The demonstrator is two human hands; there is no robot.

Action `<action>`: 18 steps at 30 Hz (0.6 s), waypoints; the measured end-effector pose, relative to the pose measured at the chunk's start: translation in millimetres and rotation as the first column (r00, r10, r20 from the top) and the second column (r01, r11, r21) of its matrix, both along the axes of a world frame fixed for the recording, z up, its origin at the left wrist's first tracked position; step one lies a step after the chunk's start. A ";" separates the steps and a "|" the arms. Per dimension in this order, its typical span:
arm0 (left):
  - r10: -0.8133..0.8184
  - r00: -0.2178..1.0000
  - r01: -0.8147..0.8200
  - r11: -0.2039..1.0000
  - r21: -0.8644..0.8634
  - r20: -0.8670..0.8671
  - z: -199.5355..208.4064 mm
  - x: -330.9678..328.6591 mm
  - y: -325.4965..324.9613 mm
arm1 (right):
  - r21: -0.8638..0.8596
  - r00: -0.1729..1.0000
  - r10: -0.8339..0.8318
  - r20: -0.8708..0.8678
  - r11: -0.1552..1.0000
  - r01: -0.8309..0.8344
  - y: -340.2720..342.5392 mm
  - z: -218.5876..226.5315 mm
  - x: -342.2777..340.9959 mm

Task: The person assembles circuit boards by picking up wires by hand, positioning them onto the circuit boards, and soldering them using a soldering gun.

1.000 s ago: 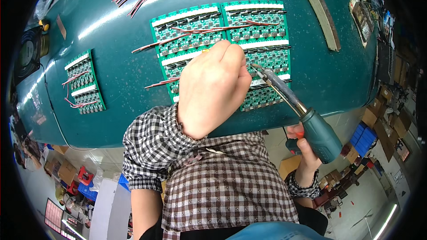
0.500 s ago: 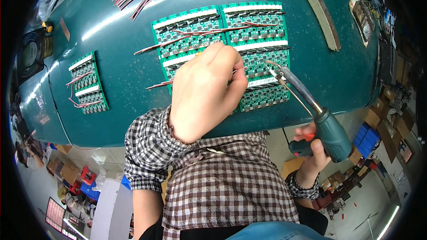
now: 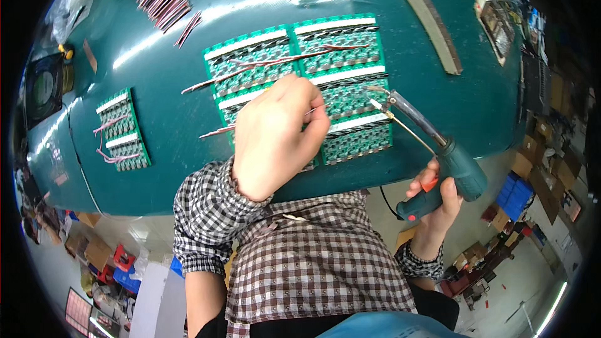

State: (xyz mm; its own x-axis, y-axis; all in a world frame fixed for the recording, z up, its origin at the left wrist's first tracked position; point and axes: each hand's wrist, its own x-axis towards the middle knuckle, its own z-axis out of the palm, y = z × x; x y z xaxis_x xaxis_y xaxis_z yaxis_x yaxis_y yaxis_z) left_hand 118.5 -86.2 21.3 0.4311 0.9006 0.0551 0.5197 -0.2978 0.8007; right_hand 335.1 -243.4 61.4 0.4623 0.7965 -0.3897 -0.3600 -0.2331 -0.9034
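Observation:
My left hand (image 3: 275,134) is closed in a pinch over the panels of green circuit boards (image 3: 343,98), and a thin reddish wire (image 3: 318,109) shows at its fingertips. The palm and wrist hide part of the left panel. In my right hand (image 3: 446,209) is a dark green soldering gun (image 3: 464,172) with a red trigger, gripped by its handle. Its tip (image 3: 375,89) and thin feed tube (image 3: 413,134) point left, over the right panel's edge. Red and white wires (image 3: 275,61) lie across the boards' upper rows.
A smaller board panel (image 3: 125,131) with wires lies to the left. Bundled wires (image 3: 164,3) sit at the far left on the green table (image 3: 181,188). A curved-looking strip (image 3: 426,15) and a worn tray-like piece (image 3: 494,25) are at the far right. A black fan-like device (image 3: 45,78) stands at the left edge.
The view has shifted a little, so the boards sit slightly lower and further left. Both hands keep their holds; the soldering gun appears slightly further left and more tilted.

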 end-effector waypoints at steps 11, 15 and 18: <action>0.015 0.998 -0.023 0.992 -0.127 -0.065 13.3 -8.1 -12.1 | 0.421 0.589 -0.592 0.550 0.806 0.417 57.1 16.8 94.1; 0.055 0.998 -0.057 0.989 -0.137 -0.018 6.9 -7.9 -4.0 | 0.381 0.548 -0.552 0.628 0.833 0.402 84.0 9.7 101.5; 0.085 0.996 -0.088 0.984 -0.158 -0.026 10.1 -10.9 -9.0 | 0.321 0.634 -0.478 0.608 0.878 0.355 75.5 15.4 91.6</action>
